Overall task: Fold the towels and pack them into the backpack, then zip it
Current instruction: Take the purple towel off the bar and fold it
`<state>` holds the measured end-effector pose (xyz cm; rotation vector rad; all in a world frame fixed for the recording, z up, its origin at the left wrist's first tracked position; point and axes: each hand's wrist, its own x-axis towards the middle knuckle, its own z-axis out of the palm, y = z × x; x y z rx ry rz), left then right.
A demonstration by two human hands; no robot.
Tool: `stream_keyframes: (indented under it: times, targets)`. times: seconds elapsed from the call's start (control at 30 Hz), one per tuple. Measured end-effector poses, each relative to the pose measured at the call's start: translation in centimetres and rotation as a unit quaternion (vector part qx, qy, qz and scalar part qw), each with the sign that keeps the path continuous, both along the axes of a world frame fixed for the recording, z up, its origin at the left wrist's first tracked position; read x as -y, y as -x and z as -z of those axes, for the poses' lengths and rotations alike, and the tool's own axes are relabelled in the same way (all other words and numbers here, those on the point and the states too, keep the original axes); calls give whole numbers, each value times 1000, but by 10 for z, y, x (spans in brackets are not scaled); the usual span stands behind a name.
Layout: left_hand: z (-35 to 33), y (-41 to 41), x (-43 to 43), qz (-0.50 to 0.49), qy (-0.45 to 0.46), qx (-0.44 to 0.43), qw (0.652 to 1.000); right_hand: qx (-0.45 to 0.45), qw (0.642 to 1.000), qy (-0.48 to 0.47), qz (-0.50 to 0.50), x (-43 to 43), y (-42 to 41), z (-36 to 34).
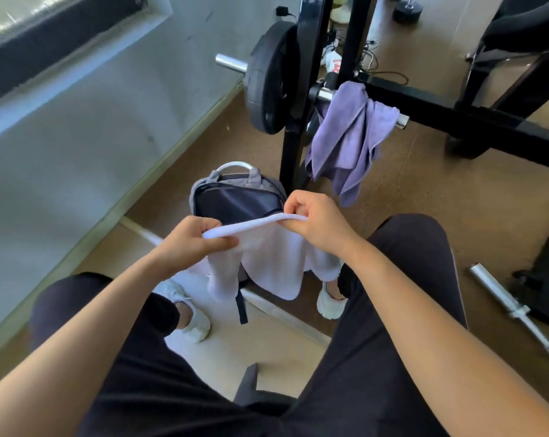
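Head view. Pinching the rolled top edge of a soft white terry towel (276,263): fingers (224,244) of the left hand (188,244) curled under one end with the thumb pressed on top, fingers (293,201) of the right hand (314,219) curled over the other end. Stretched in the air between both hands, hanging below in loose folds between two knees in black trousers (408,279).

Directly behind the hanging cloth and partly covered by it: a grey-and-navy fabric backpack (235,197), upright on the brown floor (424,197), mouth open with dark navy lining showing, one dark strap trailing out under the towel. On either side of its base, white sneakers (194,320).

Just beside the backpack, further out, a black steel rack upright (293,146). Slung over a chrome bar end (400,122) on that rack, a crumpled lilac microfibre towel (345,140), unfolded, hanging clear of the floor. Higher up, a round black weight plate (271,80). Off to the left, a pale grey wall (93,121). Far right on the floor, a loose chrome bar (516,310), well apart from the backpack.
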<state>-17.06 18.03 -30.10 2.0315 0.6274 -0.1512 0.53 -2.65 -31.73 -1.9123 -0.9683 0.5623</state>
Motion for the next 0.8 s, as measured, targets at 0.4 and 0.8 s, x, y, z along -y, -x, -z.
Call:
stream_keyframes:
  times: [0.4,0.8]
  targets:
    - [65,81,-11,-317,9,17,948,27,921,384,-65,22,-12,76]
    - [55,94,-31,-493,241,48,835,-31,871,483,-83,23,-4,97]
